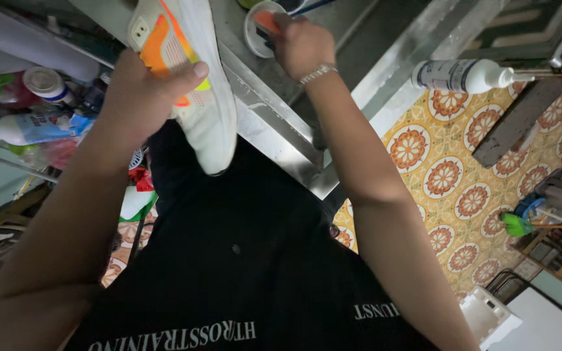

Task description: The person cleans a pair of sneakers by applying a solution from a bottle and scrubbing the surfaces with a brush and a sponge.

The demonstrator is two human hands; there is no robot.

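Near upper left, our left hand (147,88) grips a white shoe (203,97) with orange patches. At top centre, our right hand (300,42) closes on an orange brush (266,21) over a small round tub (255,39). A white spray bottle (466,75) lies upper right.

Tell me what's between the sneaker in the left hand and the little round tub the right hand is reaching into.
Only bare metal counter lies between the sneaker and the round tub, as the head view shows.
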